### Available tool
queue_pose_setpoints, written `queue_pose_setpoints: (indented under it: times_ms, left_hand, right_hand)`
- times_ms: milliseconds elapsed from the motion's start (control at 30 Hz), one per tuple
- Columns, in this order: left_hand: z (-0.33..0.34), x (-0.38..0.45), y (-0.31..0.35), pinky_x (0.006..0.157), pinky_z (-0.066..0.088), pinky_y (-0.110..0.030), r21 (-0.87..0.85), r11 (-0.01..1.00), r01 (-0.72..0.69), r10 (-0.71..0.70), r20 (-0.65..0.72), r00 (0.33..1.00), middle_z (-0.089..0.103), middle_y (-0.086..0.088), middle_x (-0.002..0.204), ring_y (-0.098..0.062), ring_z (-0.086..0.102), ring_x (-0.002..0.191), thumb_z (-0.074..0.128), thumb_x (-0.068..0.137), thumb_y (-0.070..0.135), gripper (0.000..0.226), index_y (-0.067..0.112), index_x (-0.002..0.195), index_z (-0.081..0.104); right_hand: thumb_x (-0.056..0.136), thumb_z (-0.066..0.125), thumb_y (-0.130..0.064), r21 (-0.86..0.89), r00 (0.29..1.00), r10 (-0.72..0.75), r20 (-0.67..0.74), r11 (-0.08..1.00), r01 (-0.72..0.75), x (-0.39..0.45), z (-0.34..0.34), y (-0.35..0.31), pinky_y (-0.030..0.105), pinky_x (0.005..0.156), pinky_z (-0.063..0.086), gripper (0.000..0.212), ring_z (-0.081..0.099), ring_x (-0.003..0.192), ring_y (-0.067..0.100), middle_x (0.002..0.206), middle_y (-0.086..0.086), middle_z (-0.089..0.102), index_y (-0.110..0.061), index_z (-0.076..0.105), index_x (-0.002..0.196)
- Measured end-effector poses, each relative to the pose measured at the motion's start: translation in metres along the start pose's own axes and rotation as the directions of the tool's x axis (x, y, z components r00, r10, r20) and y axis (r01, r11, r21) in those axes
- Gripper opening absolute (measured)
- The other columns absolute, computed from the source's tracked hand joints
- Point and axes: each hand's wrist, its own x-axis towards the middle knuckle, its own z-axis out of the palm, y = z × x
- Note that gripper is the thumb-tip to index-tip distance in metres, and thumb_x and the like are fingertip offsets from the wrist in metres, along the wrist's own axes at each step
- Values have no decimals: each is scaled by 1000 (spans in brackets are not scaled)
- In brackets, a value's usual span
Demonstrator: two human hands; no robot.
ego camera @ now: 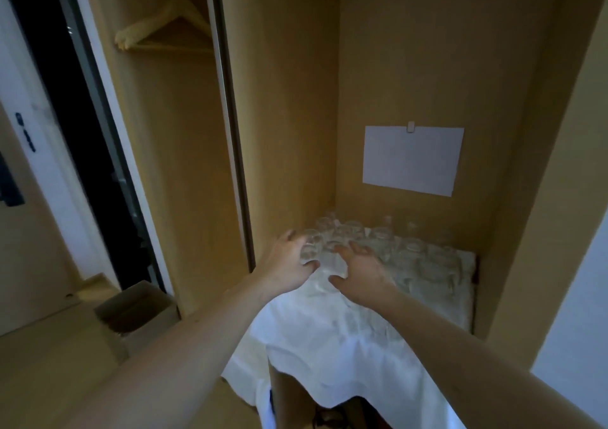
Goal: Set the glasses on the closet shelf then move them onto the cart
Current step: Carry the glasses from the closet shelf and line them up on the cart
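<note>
Several clear glasses stand clustered at the back of a closet shelf covered by a white cloth. My left hand reaches to the leftmost glass, fingers curved round its side. My right hand hovers with fingers spread just in front of the cluster, over a glass between the two hands. Motion blur hides whether either hand grips firmly. No cart is visible.
The closet's wooden walls close in on the left, back and right. A white paper sheet hangs on the back wall. Wooden hangers hang upper left beside a sliding door track. An open cardboard box sits on the floor to the left.
</note>
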Motion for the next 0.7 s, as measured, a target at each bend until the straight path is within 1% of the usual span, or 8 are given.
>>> queue_pose_setpoints:
  times_ms: [133,200,300,367,467,533,600,700]
  left_hand:
    - [16,51,-2,97,51,-43,-26,999,-32,32,-9,999,58,0,127,-29,56,118,57,77,64,64,34,134,57]
    - [23,69,0,94,53,-41,-50,997,-59,58,-10,998,59,-1,125,-28,58,115,53,73,68,70,33,132,59]
    - [31,93,4,92,54,-40,-24,995,-100,101,39,994,57,-2,129,-28,60,114,64,82,61,62,30,135,57]
    - [36,111,5,95,53,-43,-40,992,-116,118,59,991,53,-1,137,-31,58,119,65,82,59,65,30,138,55]
    - [47,141,8,105,47,-46,-44,985,-165,168,74,983,46,-5,151,-32,47,135,55,74,65,78,25,141,54]
    - [55,160,11,108,45,-45,-58,981,-187,192,94,977,44,-5,151,-30,43,138,52,74,66,76,26,139,55]
    - [62,182,12,107,44,-45,-59,974,-219,225,115,968,48,-3,144,-29,43,137,56,77,63,69,27,136,57]
    - [72,215,18,110,42,-45,-63,959,-278,285,156,946,46,-4,149,-31,40,138,63,88,57,67,25,145,49]
  right_hand:
    - [91,60,-50,-1,999,29,-19,1000,-29,36,-1,20,46,119,30,72,31,147,31,161,3,32,-32,31,155]
    - [90,60,-50,-8,999,46,-19,999,-46,48,0,29,46,117,32,73,34,144,31,159,5,36,-31,32,155]
    - [90,61,-50,9,995,95,-21,995,-95,61,0,41,44,117,32,73,33,145,31,160,5,35,-31,32,155]
    - [90,62,-50,10,992,126,-28,992,-126,71,2,51,42,116,34,72,36,143,30,158,5,37,-30,35,154]
    - [89,62,-52,-8,983,180,-31,984,-180,89,6,66,40,117,33,73,34,145,30,160,6,34,-29,36,153]
    - [90,62,-51,-6,975,221,-26,975,-221,100,8,75,40,119,30,74,29,148,30,163,6,29,-27,34,155]
    - [91,61,-52,-7,964,263,-31,965,-263,113,7,83,40,120,28,74,28,148,29,163,5,28,-27,33,155]
    - [91,61,-52,1,946,314,-82,949,-315,130,1,98,38,115,34,69,36,142,27,157,2,37,-30,38,152]
